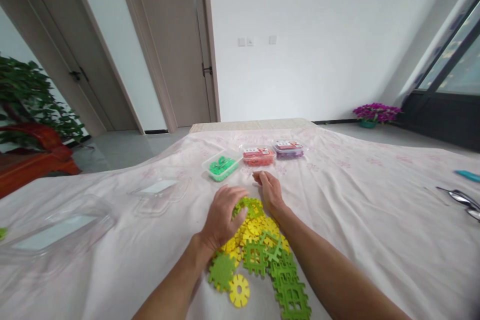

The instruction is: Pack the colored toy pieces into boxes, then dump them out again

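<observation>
A pile of yellow flower-shaped plastic discs (253, 230) and green interlocking building pieces (255, 256) lies on the cloth between my forearms. My left hand (226, 214) curves around the pile's left side, thumb apart from the fingers, touching or just over the pieces. On the far right side of the pile, my right hand (270, 191) rests on its edge, loosely bent with nothing visible in it. Nearest me are a green gear-edged piece (222, 272), a loose yellow disc (239, 290) and green window-frame pieces (293, 300).
Beyond my hands stand an uncovered box of green pieces (222, 166), a lidded box of red pieces (258, 156) and one of purple pieces (288, 150). Clear plastic containers (56, 232) lie left on the cloth (360, 210). Glasses (463, 198) are far right.
</observation>
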The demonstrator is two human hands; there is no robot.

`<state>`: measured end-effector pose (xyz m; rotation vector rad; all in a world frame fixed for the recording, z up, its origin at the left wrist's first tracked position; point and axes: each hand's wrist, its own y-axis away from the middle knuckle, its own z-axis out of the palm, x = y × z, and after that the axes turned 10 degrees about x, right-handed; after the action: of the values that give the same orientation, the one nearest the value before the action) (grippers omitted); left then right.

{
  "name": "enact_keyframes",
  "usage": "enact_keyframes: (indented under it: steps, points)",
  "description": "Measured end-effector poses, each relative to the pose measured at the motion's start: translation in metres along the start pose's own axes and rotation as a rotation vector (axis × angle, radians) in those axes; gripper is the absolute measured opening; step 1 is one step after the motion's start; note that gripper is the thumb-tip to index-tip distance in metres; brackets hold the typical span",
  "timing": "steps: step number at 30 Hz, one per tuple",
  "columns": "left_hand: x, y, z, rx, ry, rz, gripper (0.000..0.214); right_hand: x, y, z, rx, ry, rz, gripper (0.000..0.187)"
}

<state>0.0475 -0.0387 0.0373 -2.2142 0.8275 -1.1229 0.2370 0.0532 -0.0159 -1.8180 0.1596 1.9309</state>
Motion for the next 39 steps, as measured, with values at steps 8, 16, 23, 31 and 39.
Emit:
enact_keyframes:
  steps: [8,16,23,31,39]
  points:
    - [0.077,0.034,0.044,-0.463,-0.172,0.331,0.073,0.005,-0.018,-0.015,0.028,-0.054,0.093,0.046]
    - [0.045,0.025,0.043,-0.358,-0.336,0.250,0.033,0.004,-0.016,-0.014,0.001,0.045,0.071,0.042]
    - [0.008,0.008,0.024,-0.119,-0.521,0.112,0.037,0.004,-0.016,-0.013,-0.012,0.085,0.056,0.037]
    - [0.059,0.027,0.035,-0.349,-0.389,0.309,0.052,0.006,-0.017,-0.012,-0.041,0.095,0.053,0.034]
    - [0.033,0.029,0.046,-0.337,-0.439,0.261,0.043,0.008,-0.016,-0.012,-0.056,0.130,0.027,0.036]
